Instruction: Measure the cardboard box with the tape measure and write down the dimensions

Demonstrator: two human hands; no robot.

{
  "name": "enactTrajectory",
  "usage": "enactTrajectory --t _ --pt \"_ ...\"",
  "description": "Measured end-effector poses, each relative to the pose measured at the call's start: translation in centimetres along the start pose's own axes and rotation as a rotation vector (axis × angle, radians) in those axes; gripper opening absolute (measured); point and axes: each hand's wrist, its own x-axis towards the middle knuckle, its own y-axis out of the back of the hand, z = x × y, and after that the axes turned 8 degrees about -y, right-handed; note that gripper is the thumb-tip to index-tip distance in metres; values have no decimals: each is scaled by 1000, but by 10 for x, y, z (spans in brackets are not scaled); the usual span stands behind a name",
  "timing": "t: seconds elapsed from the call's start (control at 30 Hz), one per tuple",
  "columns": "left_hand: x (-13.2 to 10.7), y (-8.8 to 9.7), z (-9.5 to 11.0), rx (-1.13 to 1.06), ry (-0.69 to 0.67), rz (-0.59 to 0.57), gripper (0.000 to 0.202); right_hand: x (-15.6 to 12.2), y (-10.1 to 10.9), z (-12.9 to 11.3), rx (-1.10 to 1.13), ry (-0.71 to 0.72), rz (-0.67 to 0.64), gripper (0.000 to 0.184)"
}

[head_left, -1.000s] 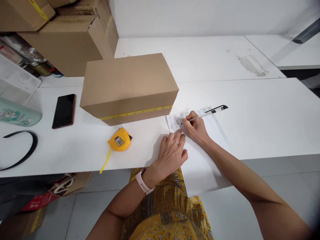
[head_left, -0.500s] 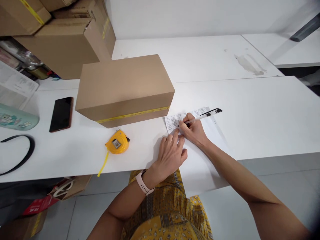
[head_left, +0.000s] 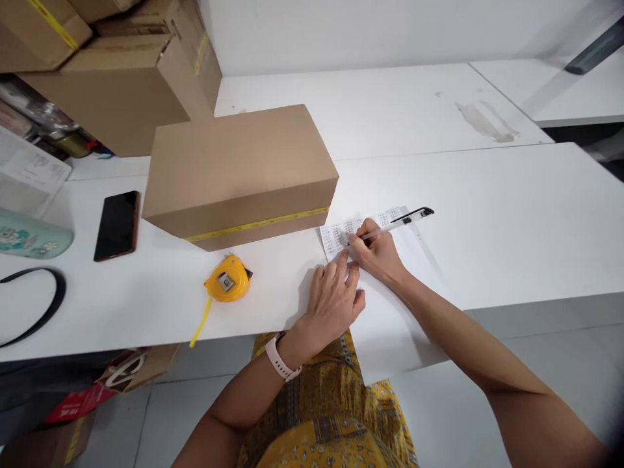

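Note:
My right hand [head_left: 379, 252] pinches a clear pen with a black cap [head_left: 394, 223], its tip on the written rows at the top of a white sheet of paper [head_left: 390, 312]. My left hand [head_left: 334, 296] lies flat on the sheet's left edge, fingers spread, a pale watch on the wrist. The sheet hangs over the white table's [head_left: 487, 214] front edge. A closed cardboard box [head_left: 238, 172] with a yellow measuring tape running along its front stands just left of the paper.
A yellow tape measure [head_left: 227, 279] lies in front of the box, its tape trailing to the table edge. A black phone [head_left: 117, 224], a teal bottle [head_left: 29, 237] and a black strap [head_left: 34, 305] lie at left. Stacked cardboard boxes [head_left: 121, 71] fill the back left.
Both hands stay on the paper; the pen tip shifts only slightly over the written rows. The view has drifted a little, so the objects appear shifted left.

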Motion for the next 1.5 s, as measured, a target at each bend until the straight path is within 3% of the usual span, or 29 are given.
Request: enactTrajectory --t 1.5 --pt "-2 -1 1 12 7 21 42 2 2 1 -24 25 -8 20"
